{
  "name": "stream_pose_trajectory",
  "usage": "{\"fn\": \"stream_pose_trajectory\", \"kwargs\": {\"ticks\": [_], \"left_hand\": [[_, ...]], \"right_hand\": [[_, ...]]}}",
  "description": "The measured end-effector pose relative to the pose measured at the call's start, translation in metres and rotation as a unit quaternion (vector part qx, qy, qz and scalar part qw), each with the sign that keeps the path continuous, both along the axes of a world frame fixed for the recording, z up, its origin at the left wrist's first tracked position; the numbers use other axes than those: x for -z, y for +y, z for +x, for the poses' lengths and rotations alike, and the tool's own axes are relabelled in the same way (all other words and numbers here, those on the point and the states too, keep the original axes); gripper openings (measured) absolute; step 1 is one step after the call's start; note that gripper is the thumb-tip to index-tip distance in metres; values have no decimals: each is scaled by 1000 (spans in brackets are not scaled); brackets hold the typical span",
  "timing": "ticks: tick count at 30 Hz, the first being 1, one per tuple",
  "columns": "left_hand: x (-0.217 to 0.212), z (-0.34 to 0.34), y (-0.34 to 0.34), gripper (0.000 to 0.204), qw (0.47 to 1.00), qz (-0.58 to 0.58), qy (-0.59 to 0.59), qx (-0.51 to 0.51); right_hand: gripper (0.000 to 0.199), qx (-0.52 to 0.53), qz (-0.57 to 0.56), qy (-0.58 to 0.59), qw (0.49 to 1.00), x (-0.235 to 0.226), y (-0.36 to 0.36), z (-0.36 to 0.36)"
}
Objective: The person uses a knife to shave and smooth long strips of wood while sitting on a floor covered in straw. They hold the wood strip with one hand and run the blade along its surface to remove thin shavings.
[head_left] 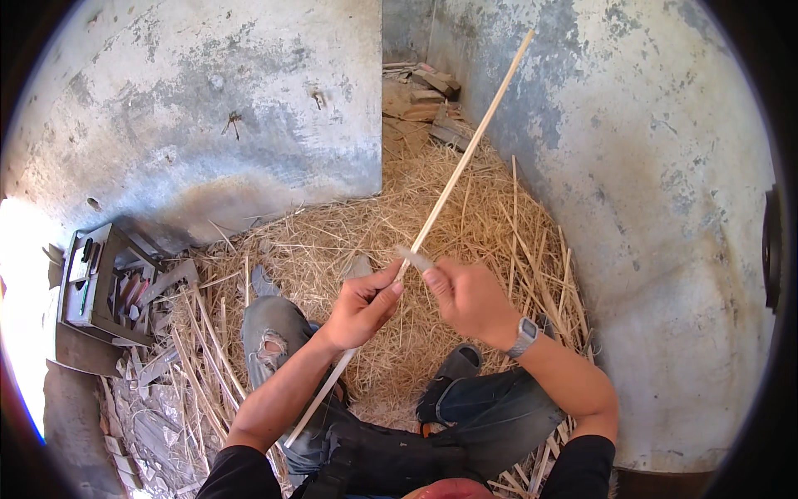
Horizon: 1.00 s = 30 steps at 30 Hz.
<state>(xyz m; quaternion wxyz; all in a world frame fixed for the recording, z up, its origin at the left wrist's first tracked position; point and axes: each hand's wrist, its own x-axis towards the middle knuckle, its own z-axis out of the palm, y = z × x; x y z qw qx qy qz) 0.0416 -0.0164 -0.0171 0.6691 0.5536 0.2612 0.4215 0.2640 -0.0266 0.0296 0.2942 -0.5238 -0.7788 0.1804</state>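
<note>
A long, thin, pale wooden stick (pixel 465 154) runs diagonally from my lap up toward the right-hand wall. My left hand (pixel 363 303) is closed around it near its middle. Just to the right, my right hand (pixel 467 297) pinches a small blurred blade-like piece (pixel 413 257) that rests against the stick; a wristwatch (pixel 524 336) sits on that wrist. I am seated on the ground in torn jeans, with one knee (pixel 270 328) raised at the left and a dark shoe (pixel 449 376) below my hands.
Straw and wood shavings (pixel 465 216) cover the floor between two stained concrete walls. An open wooden toolbox (pixel 104 287) with several tools lies at the left. Loose split sticks (pixel 204 349) lie beside my left leg. Wood scraps (pixel 428 96) pile in the far corner.
</note>
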Motion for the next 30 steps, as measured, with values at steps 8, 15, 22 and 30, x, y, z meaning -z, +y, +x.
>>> {"fn": "stream_pose_trajectory", "kwargs": {"ticks": [8,15,22,30], "left_hand": [[8,-7,-2,42,998,-38,-38,23],[10,-15,-27,44,993,-44,7,109],[11,-18,-18,46,993,-63,-35,94],[13,-37,-16,45,979,-143,-77,123]], "right_hand": [[49,12,113,-149,982,16,12,-16],[50,231,50,-23,971,-4,76,101],[49,-1,64,-31,997,20,13,17],[54,122,83,-34,989,15,51,54]]}}
